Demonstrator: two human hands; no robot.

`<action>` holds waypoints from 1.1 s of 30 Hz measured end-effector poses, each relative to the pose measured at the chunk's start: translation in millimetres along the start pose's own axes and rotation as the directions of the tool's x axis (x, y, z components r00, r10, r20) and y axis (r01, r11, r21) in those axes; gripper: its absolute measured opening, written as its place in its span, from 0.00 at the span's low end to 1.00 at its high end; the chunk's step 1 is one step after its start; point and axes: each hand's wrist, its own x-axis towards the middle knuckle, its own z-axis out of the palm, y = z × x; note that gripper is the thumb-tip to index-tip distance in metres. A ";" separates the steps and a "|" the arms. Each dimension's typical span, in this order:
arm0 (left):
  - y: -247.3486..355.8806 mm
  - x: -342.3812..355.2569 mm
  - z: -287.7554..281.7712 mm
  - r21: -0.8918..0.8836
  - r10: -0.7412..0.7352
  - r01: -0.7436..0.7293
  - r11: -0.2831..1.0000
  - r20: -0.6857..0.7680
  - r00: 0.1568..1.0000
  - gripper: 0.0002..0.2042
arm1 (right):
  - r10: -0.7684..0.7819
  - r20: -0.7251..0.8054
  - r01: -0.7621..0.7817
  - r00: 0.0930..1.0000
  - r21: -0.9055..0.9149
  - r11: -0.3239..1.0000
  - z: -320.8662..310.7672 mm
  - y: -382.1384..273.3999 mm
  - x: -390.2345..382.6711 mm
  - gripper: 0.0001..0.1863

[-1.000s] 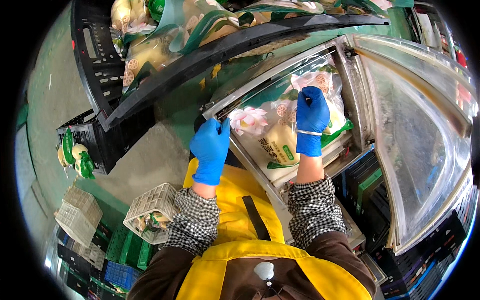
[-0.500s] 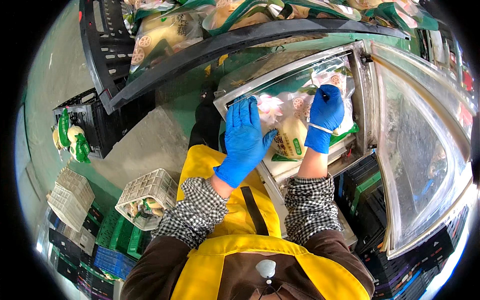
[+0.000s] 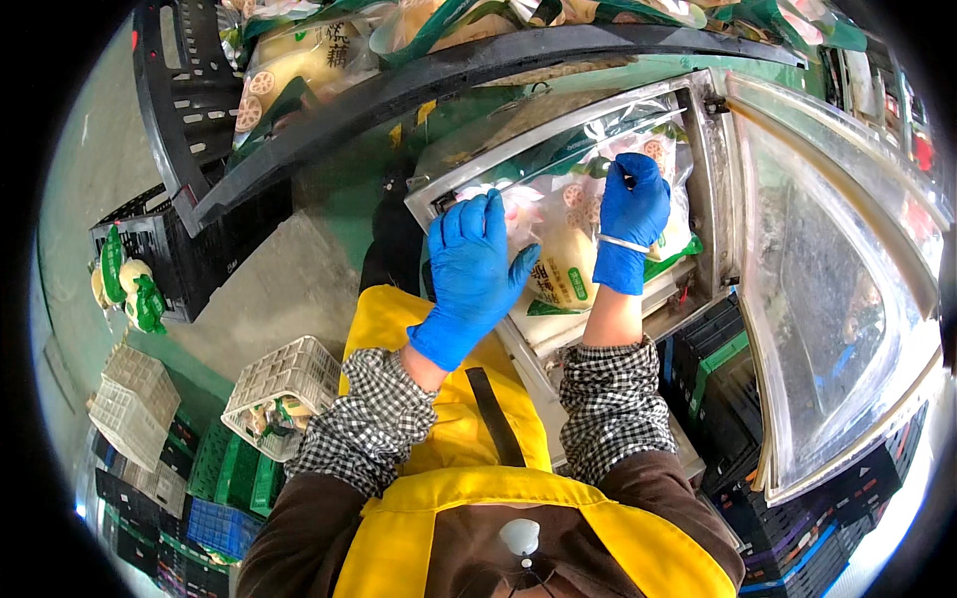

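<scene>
Clear printed bags (image 3: 566, 264) with pale contents lie inside a metal-framed chamber (image 3: 714, 179); its transparent lid (image 3: 837, 299) stands open at the right. The left hand (image 3: 469, 269), gloved in blue, is released, thumb spread, at the chamber's left edge. The right hand (image 3: 633, 214) is curled over the bags; whether it pinches film cannot be determined. A black crate (image 3: 478, 66) beyond holds similar bags.

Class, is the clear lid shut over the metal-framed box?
No, the clear lid is open to the right of the box, and the bagged food inside lies uncovered.
</scene>
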 end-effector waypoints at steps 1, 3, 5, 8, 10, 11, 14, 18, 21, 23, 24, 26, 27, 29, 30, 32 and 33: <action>1.3 -1.9 3.6 -0.010 -0.002 0.002 1.000 0.015 1.000 0.34 | 0.009 0.002 -0.009 1.000 0.018 1.000 -1.0 -1.2 -0.1 0.05; 2.1 -2.3 5.6 -0.027 0.001 -0.001 1.000 0.008 1.000 0.34 | 0.037 0.020 -0.038 0.999 0.084 0.996 -2.6 -1.0 -1.7 0.05; 2.9 -3.2 5.5 -0.046 0.003 -0.005 0.999 -0.032 0.999 0.34 | 0.026 0.020 -0.029 0.999 0.204 0.979 -2.6 2.4 -2.0 0.05; -1.9 -6.0 8.2 0.042 -0.005 0.006 0.999 -0.037 0.999 0.34 | -0.026 0.081 0.016 0.996 0.129 0.992 -12.9 1.3 -6.8 0.08; -3.9 -6.1 9.2 0.044 -0.011 0.013 0.999 -0.034 0.999 0.34 | -0.060 0.104 0.045 0.993 0.139 0.989 -12.0 6.2 -7.8 0.09; -4.5 -6.1 9.0 0.049 -0.012 0.013 0.999 -0.031 0.999 0.34 | -0.069 0.100 0.051 0.993 0.170 0.984 -12.3 4.5 -6.8 0.09; -1.5 -7.1 8.4 0.049 -0.016 0.018 0.999 -0.051 0.999 0.34 | -0.088 0.062 0.072 0.994 0.228 0.971 -4.0 10.6 -0.2 0.08; 1.3 -7.9 7.1 0.092 0.017 -0.013 0.996 -0.047 0.999 0.35 | -0.089 0.046 0.080 0.995 0.177 0.981 -4.0 10.1 8.5 0.06; 2.3 -6.9 6.1 0.084 0.023 -0.019 0.996 -0.049 0.999 0.35 | -0.117 -0.023 0.119 0.993 0.258 0.959 -43.1 -13.9 5.5 0.08; 0.6 -7.4 4.0 0.058 0.061 -0.057 0.997 -0.073 0.995 0.33 | -0.072 -0.085 0.091 0.994 0.257 0.962 -114.4 -52.1 -9.6 0.11; 2.1 -8.1 -2.7 0.031 0.086 -0.084 0.996 -0.084 0.993 0.33 | -0.195 -0.154 0.221 0.969 0.178 0.959 -163.1 -66.3 -20.9 0.13; -5.9 -8.8 -15.9 -0.030 0.091 -0.096 0.995 -0.137 0.986 0.31 | -0.405 -0.034 0.400 0.913 -0.108 0.910 -272.6 -98.9 -30.7 0.06; -16.9 -15.6 -18.4 -0.045 0.025 -0.034 0.998 -0.187 0.982 0.29 | -0.477 0.044 0.479 0.878 -0.083 0.874 -308.8 -104.7 -16.4 0.07; -29.2 -37.1 -34.8 -0.074 -0.023 0.005 0.997 -0.248 0.968 0.26 | -0.482 0.105 0.489 0.870 -0.049 0.871 -372.2 -101.2 13.5 0.12; -34.7 -43.0 -45.2 -0.099 -0.003 -0.027 0.995 -0.297 0.955 0.22 | -0.449 0.140 0.458 0.882 -0.036 0.888 -395.4 -95.2 22.0 0.15; -56.0 -51.1 -53.4 -0.165 -0.034 -0.024 0.986 -0.341 0.940 0.21 | -0.377 0.230 0.381 0.897 0.028 0.924 -414.4 -79.4 33.3 0.20; -68.8 -55.9 -52.3 -0.210 -0.063 -0.015 0.978 -0.360 0.931 0.21 | -0.362 0.289 0.358 0.886 0.069 0.931 -410.3 -76.7 42.3 0.23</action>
